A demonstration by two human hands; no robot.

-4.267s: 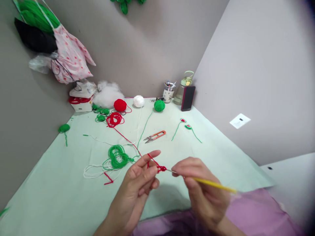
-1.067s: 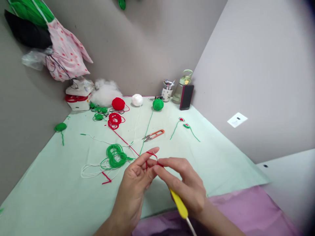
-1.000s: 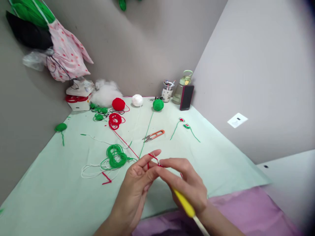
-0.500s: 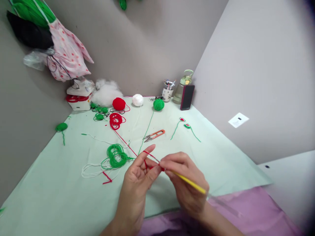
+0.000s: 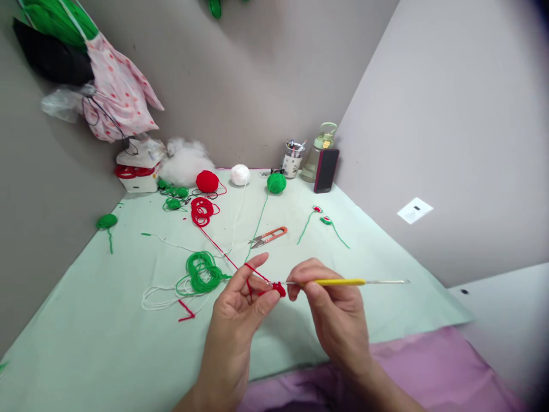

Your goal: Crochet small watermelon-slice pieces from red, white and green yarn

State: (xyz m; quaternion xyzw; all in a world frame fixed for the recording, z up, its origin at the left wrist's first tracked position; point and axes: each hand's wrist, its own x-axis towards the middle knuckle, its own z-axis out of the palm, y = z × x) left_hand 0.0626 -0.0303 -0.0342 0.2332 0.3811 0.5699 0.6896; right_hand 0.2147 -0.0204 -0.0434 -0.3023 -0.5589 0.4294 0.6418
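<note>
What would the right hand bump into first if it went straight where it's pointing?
The right hand would probably meet the red yarn piece, which the left hand pinches and the yellow hook touches; exact depth is hard to judge.

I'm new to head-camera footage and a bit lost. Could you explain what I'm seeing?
There is no machine here, just a person's two bare hands. Every picture comes from one camera worn on that person's head, looking forward and down. The left hand pinches a small red piece, with red yarn looped over a finger. The right hand holds a yellow-handled hook, its tip at that piece. On the pale green surface lie orange-handled snips and loops of green yarn. Farther back sit a red ball, a white ball and a green ball; a phone stands by a bottle.
</note>
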